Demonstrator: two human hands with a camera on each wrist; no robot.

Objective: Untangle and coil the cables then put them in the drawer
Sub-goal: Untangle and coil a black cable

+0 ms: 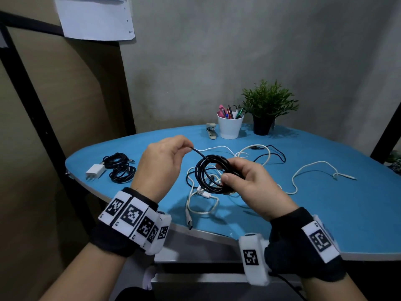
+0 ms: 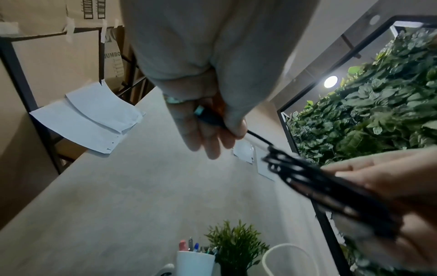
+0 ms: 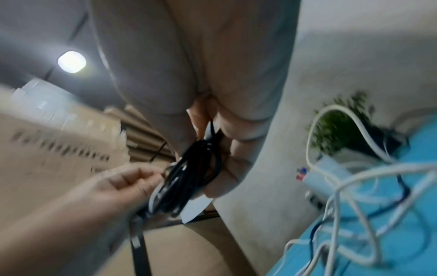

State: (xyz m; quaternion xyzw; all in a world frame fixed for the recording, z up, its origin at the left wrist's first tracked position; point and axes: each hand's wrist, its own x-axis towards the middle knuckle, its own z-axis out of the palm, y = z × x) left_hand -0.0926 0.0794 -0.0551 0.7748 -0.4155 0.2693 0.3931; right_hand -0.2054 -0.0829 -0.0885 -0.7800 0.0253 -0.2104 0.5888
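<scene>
A black cable coil (image 1: 209, 173) hangs above the blue table (image 1: 325, 203), and my right hand (image 1: 243, 177) grips its loops between thumb and fingers. My left hand (image 1: 171, 153) pinches the coil's free end (image 1: 196, 151) just up and to the left. In the left wrist view the left hand (image 2: 212, 127) holds the black plug (image 2: 208, 117), with the coil (image 2: 331, 190) in the right hand lower right. In the right wrist view my right hand (image 3: 212, 149) clamps the coil (image 3: 189, 175). Tangled white cables (image 1: 201, 205) and a thin black cable (image 1: 273, 155) lie on the table beneath. No drawer is visible.
Two coiled black cables (image 1: 120, 168) and a white charger plug (image 1: 95, 171) lie at the table's left. A white pen cup (image 1: 230, 126), a stapler (image 1: 211, 131) and a potted plant (image 1: 268, 107) stand at the back. A white cable (image 1: 314, 170) trails to the right.
</scene>
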